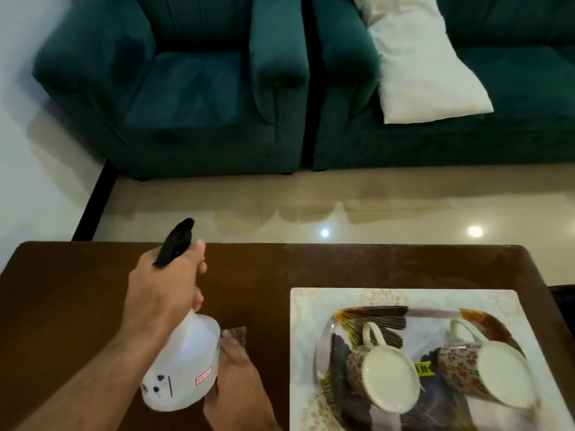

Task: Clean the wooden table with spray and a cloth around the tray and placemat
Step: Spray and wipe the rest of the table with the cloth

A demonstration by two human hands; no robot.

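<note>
**Spray bottle held over the wooden table**

Spray bottle [183, 362], white and translucent with a black trigger head, is tilted in the air above the left part of the wooden table [77, 290]. The left hand [165, 287] is closed around its neck, fingers [199, 269] curled at the trigger and nozzle aimed away toward the floor. The right hand [239, 381] lies low behind the bottle's base, fingers bent over a dark patterned cloth [237, 332]; how firmly it grips I cannot tell. To the right, well apart from both hands, a white placemat [303, 309] carries a glossy tray [373, 315] with two floral cups [385, 374] standing in it. Beyond the table are a shiny tiled floor [217, 206], green sofas [193, 88] and a white cushion [423, 66].
</note>
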